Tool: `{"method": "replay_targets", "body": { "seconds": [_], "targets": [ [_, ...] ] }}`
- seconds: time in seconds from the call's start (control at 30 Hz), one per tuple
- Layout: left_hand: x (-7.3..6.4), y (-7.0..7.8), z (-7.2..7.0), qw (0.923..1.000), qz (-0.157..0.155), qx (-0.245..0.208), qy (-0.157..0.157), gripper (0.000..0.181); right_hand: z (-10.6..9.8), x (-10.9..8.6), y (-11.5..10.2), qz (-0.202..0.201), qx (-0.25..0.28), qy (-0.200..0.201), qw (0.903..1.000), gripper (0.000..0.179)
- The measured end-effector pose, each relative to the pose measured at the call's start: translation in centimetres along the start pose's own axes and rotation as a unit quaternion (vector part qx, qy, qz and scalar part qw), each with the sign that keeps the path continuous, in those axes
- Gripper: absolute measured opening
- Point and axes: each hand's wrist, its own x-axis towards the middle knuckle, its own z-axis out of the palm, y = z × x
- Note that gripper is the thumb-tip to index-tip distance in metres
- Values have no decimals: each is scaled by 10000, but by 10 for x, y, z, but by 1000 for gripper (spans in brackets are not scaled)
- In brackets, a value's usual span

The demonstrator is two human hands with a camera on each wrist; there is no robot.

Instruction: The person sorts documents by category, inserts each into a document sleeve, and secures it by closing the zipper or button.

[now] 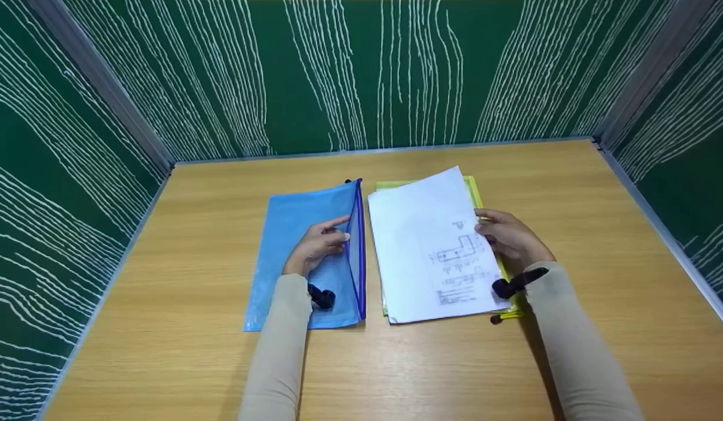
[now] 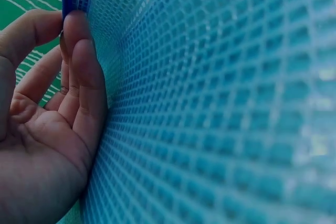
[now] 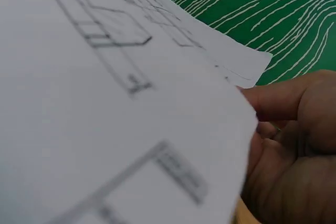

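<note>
A blue mesh zip pouch (image 1: 306, 204) lies on the left, its dark-blue zipped side parted along the right edge. My left hand (image 1: 317, 245) rests over it and pinches the upper layer of that edge between thumb and fingers. In the left wrist view, the fingertips (image 2: 79, 24) meet at the blue edging. To the right, my right hand (image 1: 510, 234) grips printed paper (image 1: 420, 245) by its right edge, and the right wrist view shows line drawings on the sheet (image 3: 131, 119). Under the paper is a yellow-green pouch (image 1: 471, 187), mostly hidden.
Both pouches lie on a wooden table (image 1: 431, 374). Green panels (image 1: 361, 76) with white wavy lines stand around its back and sides, joined by grey posts (image 1: 104, 82). A dark round pull (image 1: 496, 319) shows at the yellow-green pouch's near corner.
</note>
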Motion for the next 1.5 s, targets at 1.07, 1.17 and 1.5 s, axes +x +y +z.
{"method": "replay_targets", "body": {
  "seconds": [1.07,1.17,1.5],
  "targets": [
    [-1,-5,-8,9989,46,-460,-62,51,27,0,-13,-225,1620,-272,9862,58],
    [-1,-4,-8,9989,61,-463,-95,52,28,-1,-13,-224,1646,-261,9858,57],
    [-2,-5,-8,9994,45,-327,-136,52,30,-7,-17,-318,1351,-352,9897,58]
  ]
}}
